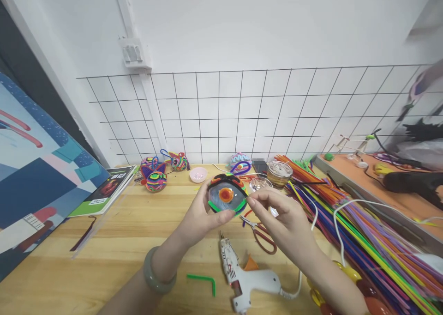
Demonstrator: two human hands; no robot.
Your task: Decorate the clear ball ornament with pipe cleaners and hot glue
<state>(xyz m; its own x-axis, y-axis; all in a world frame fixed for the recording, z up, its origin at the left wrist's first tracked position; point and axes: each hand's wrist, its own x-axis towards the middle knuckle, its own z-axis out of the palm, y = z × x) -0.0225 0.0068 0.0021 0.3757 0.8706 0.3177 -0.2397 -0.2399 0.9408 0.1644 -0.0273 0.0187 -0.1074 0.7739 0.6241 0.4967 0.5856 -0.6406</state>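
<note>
An eye-shaped craft piece (216,198) with an orange centre and a grey-blue ground is held up above the table. Black edging runs along its top, green along its bottom. My left hand (202,218) grips it from the left, thumb across the lower edge. At its right corner, my right hand (282,213) pinches thumb and forefinger together against the black edging; whether a loose end is between them is hidden. Below lie a white hot glue gun (242,278), a bent green pipe cleaner (204,278) and scissors (263,239) with reddish-brown handles.
Colourful pipe cleaners (367,245) cover the right side, with a white cord across them. Yarn-covered crafts (155,180), a pink dish (198,174) and a clear jar (279,172) stand at the back. A book (107,190) lies left; a gridded wall closes the rear.
</note>
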